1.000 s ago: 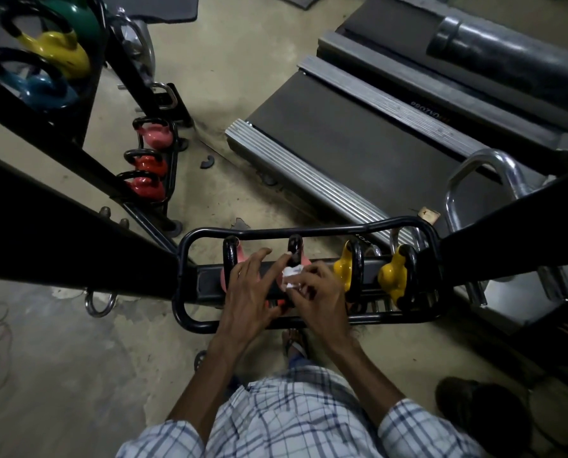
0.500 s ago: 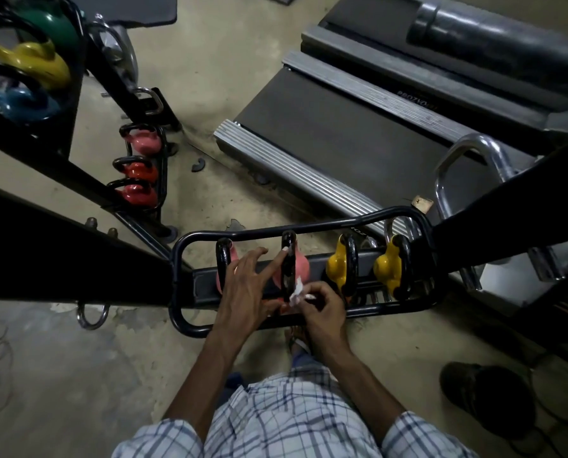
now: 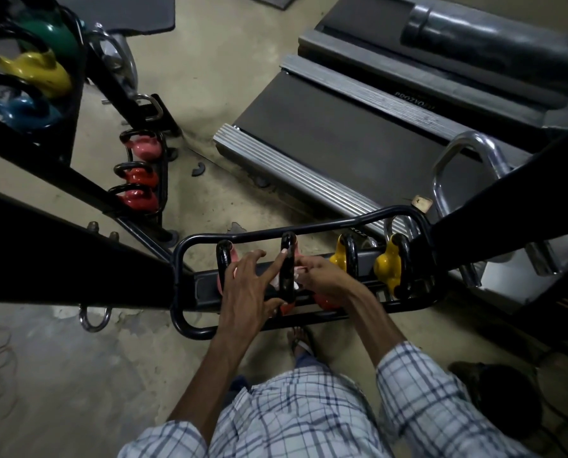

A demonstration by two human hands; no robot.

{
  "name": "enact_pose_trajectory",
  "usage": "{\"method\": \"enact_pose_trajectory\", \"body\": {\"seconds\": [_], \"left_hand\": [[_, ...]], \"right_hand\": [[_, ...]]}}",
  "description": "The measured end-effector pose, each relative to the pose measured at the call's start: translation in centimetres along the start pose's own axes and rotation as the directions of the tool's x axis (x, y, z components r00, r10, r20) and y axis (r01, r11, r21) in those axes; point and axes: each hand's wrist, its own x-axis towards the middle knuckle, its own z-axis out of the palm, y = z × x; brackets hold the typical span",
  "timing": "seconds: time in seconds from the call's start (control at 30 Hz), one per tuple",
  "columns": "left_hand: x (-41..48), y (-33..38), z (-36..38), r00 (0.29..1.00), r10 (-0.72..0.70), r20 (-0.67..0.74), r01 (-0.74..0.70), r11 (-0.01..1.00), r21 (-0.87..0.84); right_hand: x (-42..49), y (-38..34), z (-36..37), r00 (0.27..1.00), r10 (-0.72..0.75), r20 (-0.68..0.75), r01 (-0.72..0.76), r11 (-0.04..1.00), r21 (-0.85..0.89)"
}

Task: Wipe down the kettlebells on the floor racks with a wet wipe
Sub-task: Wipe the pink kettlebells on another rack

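A low black floor rack (image 3: 190,328) in front of me holds two pink kettlebells and two yellow kettlebells (image 3: 388,269), all with black handles. My left hand (image 3: 246,292) rests on the second pink kettlebell (image 3: 323,300), with its forefinger stretched along the black handle (image 3: 288,262). On the right side of that handle my right hand (image 3: 322,276) pinches a white wet wipe (image 3: 296,285) against the kettlebell. Most of the wipe is hidden by the fingers and the handle. The first pink kettlebell (image 3: 224,259) stands just left of my left hand.
A second floor rack (image 3: 162,166) at the left holds pink and red kettlebells. A higher shelf at top left carries green, yellow and blue ones (image 3: 35,71). A treadmill (image 3: 342,143) lies beyond the rack. Black frame bars (image 3: 61,259) cross left and right. My sandalled foot (image 3: 300,342) stands under the rack.
My right hand has carried the wipe from the near side of the handle round to its right side. My left forefinger now lies along the handle. The view shifted slightly.
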Motion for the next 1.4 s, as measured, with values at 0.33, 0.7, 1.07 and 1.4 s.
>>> {"method": "enact_pose_trajectory", "body": {"seconds": [0.33, 0.7, 1.07, 1.4], "left_hand": [[0.1, 0.5, -0.1, 0.999, -0.019, 0.026, 0.019, 0.999, 0.027], [0.0, 0.0, 0.6, 0.997, -0.049, 0.058, 0.054, 0.995, -0.086], [-0.3, 0.5, 0.5, 0.999, -0.046, 0.008, 0.046, 0.996, -0.079], [0.0, 0.7, 0.1, 0.986, -0.1, -0.137, 0.076, 0.983, -0.166]], "right_hand": [[0.4, 1.7, 2.2, 0.937, 0.005, -0.349, 0.059, 0.983, 0.172], [2.0, -0.3, 3.2, 0.679, -0.185, -0.71, 0.378, 0.918, 0.122], [3.9, -7.2, -2.4, 0.911, -0.384, -0.148, 0.194, 0.719, -0.667], [5.1, -10.4, -0.1, 0.942, -0.316, -0.114, 0.025, 0.405, -0.914]]}}
